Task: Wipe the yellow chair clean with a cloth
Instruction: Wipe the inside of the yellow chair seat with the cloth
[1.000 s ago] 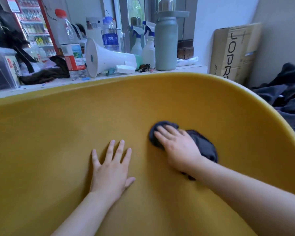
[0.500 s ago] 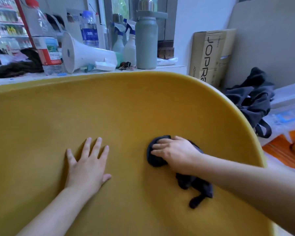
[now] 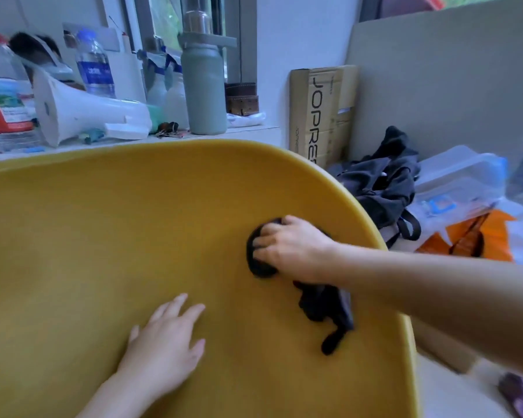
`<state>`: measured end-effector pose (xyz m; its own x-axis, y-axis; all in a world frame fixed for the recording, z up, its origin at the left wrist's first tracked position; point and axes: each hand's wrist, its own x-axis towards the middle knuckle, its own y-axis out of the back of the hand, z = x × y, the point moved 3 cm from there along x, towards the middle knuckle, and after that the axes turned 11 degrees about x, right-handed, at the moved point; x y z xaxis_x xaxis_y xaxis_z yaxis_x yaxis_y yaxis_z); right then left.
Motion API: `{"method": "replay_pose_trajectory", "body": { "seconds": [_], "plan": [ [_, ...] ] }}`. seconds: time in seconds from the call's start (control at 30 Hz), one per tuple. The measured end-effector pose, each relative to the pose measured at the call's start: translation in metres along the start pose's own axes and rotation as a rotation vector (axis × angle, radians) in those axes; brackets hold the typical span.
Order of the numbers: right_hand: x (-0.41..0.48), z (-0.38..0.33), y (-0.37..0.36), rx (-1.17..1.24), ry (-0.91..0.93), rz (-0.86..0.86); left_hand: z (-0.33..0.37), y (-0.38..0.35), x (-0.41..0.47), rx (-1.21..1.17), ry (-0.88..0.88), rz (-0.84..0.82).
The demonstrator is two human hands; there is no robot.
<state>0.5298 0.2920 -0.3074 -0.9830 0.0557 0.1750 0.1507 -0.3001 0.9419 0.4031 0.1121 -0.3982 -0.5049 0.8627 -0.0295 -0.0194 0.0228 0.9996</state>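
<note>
**Right hand grips the dark cloth on the yellow chair**

In my head view the yellow chair (image 3: 103, 236) fills the near and left part of the picture. Its curved rim runs from the far left to the near right. The right hand (image 3: 290, 248) lies on the inner surface at the right, close under the rim. Its fingers (image 3: 264, 241) are bent over a bunched part of the dark cloth (image 3: 323, 306) and grip it against the chair. The other part of the cloth trails out under the wrist toward the near side and lies loose on the yellow surface. The left hand (image 3: 163, 348) rests flat on the chair, nearer to me and to the left of the cloth, apart from it. Its fingers (image 3: 175, 306) are straight and only a little spread, and they hold nothing.

On the far side of the chair, a white ledge (image 3: 248, 131) carries a white megaphone (image 3: 82, 113) lying on its side, a water bottle (image 3: 95, 70) with a blue label, and an upright grey-green flask (image 3: 204, 86). To the right of the ledge a cardboard box (image 3: 320, 113) stands against the wall. A black bag (image 3: 381, 182) lies just beyond the chair's rim on the right.
</note>
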Motion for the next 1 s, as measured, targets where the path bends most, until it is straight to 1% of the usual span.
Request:
{"method": "replay_pose_trajectory", "body": {
  "seconds": [0.03, 0.07, 0.1, 0.17, 0.2, 0.27, 0.3, 0.33, 0.37, 0.4, 0.47, 0.5, 0.53, 0.6, 0.67, 0.7, 0.77, 0.8, 0.83, 0.87, 0.9, 0.93, 0.97, 1.0],
  "plan": [
    [0.008, 0.029, 0.021, -0.101, -0.045, 0.077, 0.009, -0.004, 0.0, -0.043, -0.042, 0.023],
    [0.011, 0.05, 0.035, -0.131, -0.104, 0.14, 0.018, -0.005, 0.001, -0.097, -0.091, 0.051],
    [0.009, 0.054, 0.039, -0.1, -0.176, 0.158, 0.027, -0.006, 0.003, -0.159, -0.139, 0.078],
    [-0.022, 0.025, 0.023, 0.043, -0.289, 0.161, 0.043, -0.001, 0.008, -0.3, -0.19, 0.131],
    [-0.043, 0.0, 0.006, 0.141, -0.3, 0.156, 0.05, 0.002, 0.011, -0.369, -0.191, 0.173],
    [-0.084, -0.055, -0.019, 0.397, -0.258, 0.027, 0.067, 0.012, 0.013, -0.512, -0.211, 0.262],
    [-0.092, -0.067, -0.028, 0.468, -0.208, -0.062, 0.079, 0.015, 0.01, -0.572, -0.235, 0.275],
    [-0.092, -0.066, -0.03, 0.442, -0.129, -0.12, 0.092, 0.018, 0.006, -0.616, -0.267, 0.269],
    [-0.085, -0.053, -0.021, 0.382, -0.113, -0.134, 0.103, 0.02, 0.001, -0.654, -0.3, 0.258],
    [-0.074, -0.032, -0.007, 0.293, -0.133, -0.12, 0.112, 0.021, -0.003, -0.697, -0.319, 0.241],
    [-0.052, 0.02, 0.03, 0.03, -0.165, 0.038, 0.122, 0.019, -0.004, -0.76, -0.307, 0.158],
    [-0.046, 0.042, 0.05, -0.041, -0.217, 0.127, 0.124, 0.017, -0.002, -0.766, -0.297, 0.123],
    [-0.045, 0.055, 0.061, -0.031, -0.281, 0.19, 0.125, 0.015, -0.001, -0.775, -0.287, 0.105],
    [-0.056, 0.046, 0.054, 0.055, -0.358, 0.198, 0.128, 0.019, -0.001, -0.811, -0.272, 0.152],
    [-0.077, 0.007, 0.02, 0.096, -0.362, 0.112, 0.132, 0.024, -0.004, -0.851, -0.286, 0.263],
    [-0.087, -0.016, 0.005, 0.163, -0.347, 0.047, 0.134, 0.022, -0.007, -0.874, -0.284, 0.264],
    [-0.098, -0.04, -0.01, 0.343, -0.344, -0.15, 0.136, 0.012, -0.014, -0.959, -0.233, 0.17],
    [-0.097, -0.038, -0.006, 0.41, -0.333, -0.207, 0.135, 0.006, -0.017, -1.022, -0.2, 0.117],
    [-0.095, -0.032, 0.002, 0.509, -0.317, -0.3, 0.133, 0.003, -0.02, -1.078, -0.176, 0.077],
    [-0.096, -0.026, 0.013, 0.656, -0.325, -0.407, 0.131, 0.002, -0.022, -1.102, -0.164, 0.053],
    [-0.1, -0.017, 0.025, 0.796, -0.378, -0.425, 0.132, 0.003, -0.024, -1.094, -0.158, 0.035],
    [-0.106, -0.007, 0.038, 0.901, -0.472, -0.3, 0.137, 0.005, -0.024, -1.052, -0.148, 0.022],
    [-0.116, 0.005, 0.046, 0.916, -0.581, -0.08, 0.146, 0.007, -0.022, -0.963, -0.115, 0.029],
    [-0.128, 0.015, 0.049, 0.814, -0.683, 0.154, 0.158, 0.01, -0.02, -0.854, -0.066, 0.055]
  ]
}}
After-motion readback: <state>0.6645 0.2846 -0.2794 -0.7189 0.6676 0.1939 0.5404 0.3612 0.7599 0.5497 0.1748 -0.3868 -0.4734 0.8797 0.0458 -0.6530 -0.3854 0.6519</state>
